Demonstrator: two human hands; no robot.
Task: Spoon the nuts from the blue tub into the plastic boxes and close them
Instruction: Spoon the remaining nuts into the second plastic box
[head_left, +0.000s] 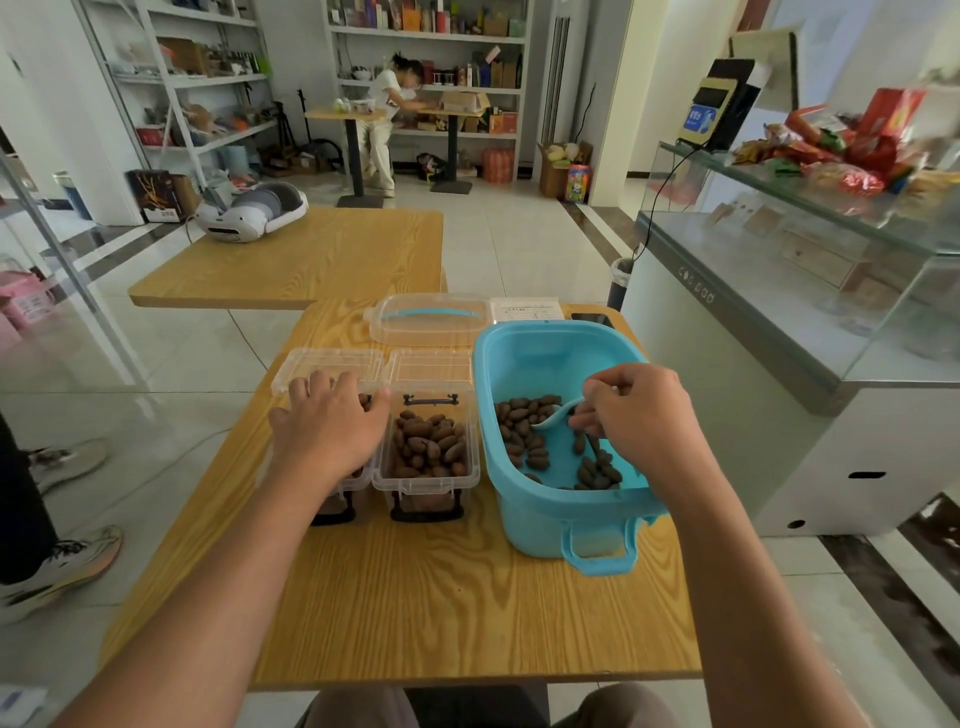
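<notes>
The blue tub (519, 358) stands at the right of the wooden table (415, 597) with brown nuts (524, 426) spread over its floor. My right hand (639, 421) is inside the tub and grips a white spoon (550, 415), whose bowl lies among the nuts. Two clear plastic boxes sit left of the tub with lids hinged open. The right box (427, 475) is heaped with nuts. My left hand (327, 421) lies over the left box (358, 480), fingers spread across its top, hiding most of its contents.
The tub's clear lid with a blue handle (428, 317) lies behind the boxes, beside a white paper (525, 310) and a dark phone (592, 319). A glass display counter (779, 322) stands close on the right. Another table (311, 260) is ahead. A person's shoes (57, 566) are at the left.
</notes>
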